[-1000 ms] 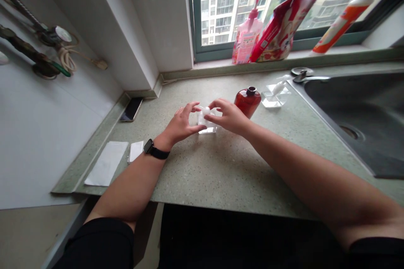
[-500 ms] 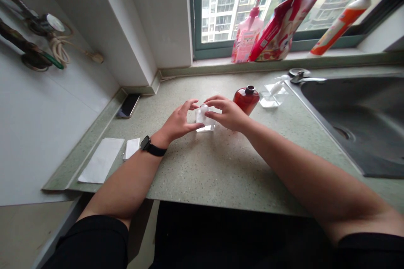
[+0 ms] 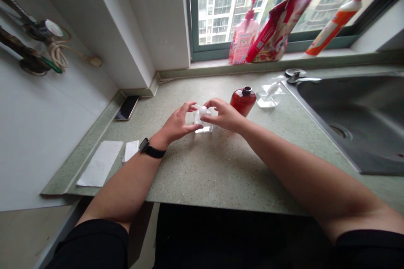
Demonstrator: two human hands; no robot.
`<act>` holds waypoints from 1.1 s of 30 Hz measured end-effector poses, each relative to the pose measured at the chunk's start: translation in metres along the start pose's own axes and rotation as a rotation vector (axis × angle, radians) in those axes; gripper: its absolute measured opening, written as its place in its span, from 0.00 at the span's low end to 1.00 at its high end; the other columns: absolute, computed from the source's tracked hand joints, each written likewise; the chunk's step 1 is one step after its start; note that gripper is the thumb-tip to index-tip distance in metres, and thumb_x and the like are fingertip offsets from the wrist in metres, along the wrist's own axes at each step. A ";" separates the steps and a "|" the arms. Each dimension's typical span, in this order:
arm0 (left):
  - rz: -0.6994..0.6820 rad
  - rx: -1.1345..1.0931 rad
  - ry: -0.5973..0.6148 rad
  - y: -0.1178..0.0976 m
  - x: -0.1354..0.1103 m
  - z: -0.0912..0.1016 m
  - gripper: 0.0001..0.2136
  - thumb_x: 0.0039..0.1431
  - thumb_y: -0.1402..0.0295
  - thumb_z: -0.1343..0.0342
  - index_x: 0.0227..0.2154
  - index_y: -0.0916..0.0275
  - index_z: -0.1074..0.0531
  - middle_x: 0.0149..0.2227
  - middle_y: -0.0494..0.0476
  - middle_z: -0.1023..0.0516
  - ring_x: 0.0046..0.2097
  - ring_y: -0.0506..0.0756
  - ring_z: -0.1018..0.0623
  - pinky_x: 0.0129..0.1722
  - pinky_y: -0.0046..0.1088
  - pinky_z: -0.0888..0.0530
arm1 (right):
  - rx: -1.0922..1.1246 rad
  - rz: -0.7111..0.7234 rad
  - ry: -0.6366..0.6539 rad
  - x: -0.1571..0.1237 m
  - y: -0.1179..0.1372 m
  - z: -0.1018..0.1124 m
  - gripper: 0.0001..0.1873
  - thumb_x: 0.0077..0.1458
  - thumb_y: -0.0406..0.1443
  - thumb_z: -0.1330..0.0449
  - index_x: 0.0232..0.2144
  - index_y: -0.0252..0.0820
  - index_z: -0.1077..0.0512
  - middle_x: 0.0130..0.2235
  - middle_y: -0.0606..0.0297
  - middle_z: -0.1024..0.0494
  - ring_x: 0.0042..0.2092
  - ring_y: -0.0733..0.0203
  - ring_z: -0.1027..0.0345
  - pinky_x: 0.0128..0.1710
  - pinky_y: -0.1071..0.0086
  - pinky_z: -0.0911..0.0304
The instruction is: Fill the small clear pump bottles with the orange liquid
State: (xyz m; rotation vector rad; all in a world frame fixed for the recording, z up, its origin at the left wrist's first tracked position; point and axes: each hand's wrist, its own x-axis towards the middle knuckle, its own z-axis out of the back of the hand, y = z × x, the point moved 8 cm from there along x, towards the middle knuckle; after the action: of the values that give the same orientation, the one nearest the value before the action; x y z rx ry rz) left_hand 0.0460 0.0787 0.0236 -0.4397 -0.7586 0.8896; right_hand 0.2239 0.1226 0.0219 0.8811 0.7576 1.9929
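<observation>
A small clear square bottle [image 3: 203,128] stands upright on the counter in front of me, a white pump top [image 3: 203,110] at its neck. My left hand [image 3: 179,122] curves around the bottle's left side, its thumb against the near face. From the right, my right hand [image 3: 225,114] pinches the pump top between thumb and fingers. Just beyond my right wrist stands a reddish-brown bottle [image 3: 243,101] with an uncapped dark neck. Farther right is another clear square container [image 3: 267,101], with a white pump [image 3: 275,86] at it.
A steel sink [image 3: 347,143] with a tap [image 3: 303,79] lies right. On the left are a phone [image 3: 126,107], a white sheet [image 3: 101,164] and a small white packet [image 3: 131,150]. A pink pump bottle [image 3: 243,42], red bag [image 3: 277,29] and orange-white bottle [image 3: 334,27] line the windowsill.
The view has shifted slightly. My right fingers and thumb have turned a little around the pump top, while my left hand keeps its place by the bottle.
</observation>
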 end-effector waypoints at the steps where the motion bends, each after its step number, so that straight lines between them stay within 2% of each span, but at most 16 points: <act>1: 0.000 0.004 0.000 0.001 0.000 0.000 0.38 0.59 0.54 0.24 0.67 0.55 0.35 0.60 0.65 0.19 0.61 0.65 0.19 0.65 0.50 0.24 | -0.016 0.011 0.002 0.000 0.002 0.001 0.17 0.54 0.47 0.24 0.42 0.49 0.22 0.49 0.57 0.19 0.55 0.44 0.23 0.60 0.44 0.26; 5: 0.002 0.011 -0.003 0.002 0.000 -0.001 0.39 0.58 0.52 0.24 0.67 0.55 0.35 0.60 0.64 0.19 0.61 0.66 0.19 0.65 0.50 0.24 | -0.024 0.015 0.004 -0.001 0.005 0.008 0.19 0.54 0.49 0.25 0.44 0.50 0.21 0.52 0.56 0.20 0.58 0.43 0.24 0.62 0.43 0.26; 9: 0.014 0.003 -0.003 0.003 0.000 -0.001 0.39 0.58 0.54 0.23 0.67 0.56 0.35 0.60 0.65 0.19 0.61 0.65 0.19 0.66 0.50 0.25 | 0.069 -0.006 0.048 0.000 0.003 0.004 0.19 0.56 0.46 0.28 0.49 0.49 0.18 0.56 0.54 0.20 0.61 0.42 0.24 0.65 0.43 0.27; 13: 0.022 0.007 0.007 0.001 0.000 -0.001 0.39 0.59 0.56 0.23 0.67 0.55 0.35 0.60 0.65 0.20 0.62 0.65 0.19 0.66 0.50 0.25 | 0.116 -0.043 0.032 0.001 -0.004 -0.003 0.15 0.55 0.44 0.27 0.44 0.50 0.18 0.53 0.56 0.18 0.59 0.43 0.23 0.63 0.43 0.25; 16: 0.022 0.012 0.011 0.000 0.000 0.000 0.38 0.59 0.56 0.23 0.67 0.55 0.35 0.60 0.65 0.20 0.62 0.65 0.19 0.66 0.51 0.25 | 0.107 -0.066 -0.004 0.002 -0.009 -0.003 0.16 0.53 0.46 0.23 0.41 0.50 0.20 0.49 0.58 0.17 0.56 0.43 0.22 0.64 0.40 0.26; 22: 0.016 0.006 0.006 0.000 0.000 0.000 0.38 0.59 0.56 0.23 0.67 0.54 0.35 0.60 0.64 0.20 0.62 0.65 0.19 0.66 0.51 0.25 | 0.161 -0.067 0.045 0.003 -0.007 -0.004 0.19 0.54 0.45 0.23 0.47 0.51 0.17 0.55 0.56 0.17 0.62 0.42 0.24 0.67 0.41 0.28; 30: 0.018 0.010 0.007 0.001 0.001 -0.001 0.39 0.58 0.54 0.23 0.67 0.56 0.35 0.60 0.65 0.20 0.61 0.66 0.19 0.66 0.50 0.25 | 0.149 -0.061 0.044 0.002 -0.007 0.000 0.16 0.53 0.46 0.24 0.42 0.50 0.19 0.51 0.58 0.16 0.60 0.42 0.23 0.67 0.39 0.30; 33: 0.019 0.008 0.007 0.001 0.001 -0.001 0.38 0.58 0.54 0.23 0.67 0.55 0.35 0.60 0.65 0.20 0.62 0.66 0.20 0.66 0.51 0.25 | 0.170 -0.068 0.034 0.001 -0.008 -0.001 0.18 0.53 0.46 0.24 0.44 0.50 0.20 0.53 0.57 0.16 0.60 0.42 0.22 0.67 0.40 0.29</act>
State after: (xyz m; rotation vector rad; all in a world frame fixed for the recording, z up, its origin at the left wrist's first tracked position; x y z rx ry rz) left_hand 0.0461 0.0798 0.0229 -0.4439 -0.7454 0.9084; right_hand 0.2257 0.1271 0.0154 0.9086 0.9754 1.9093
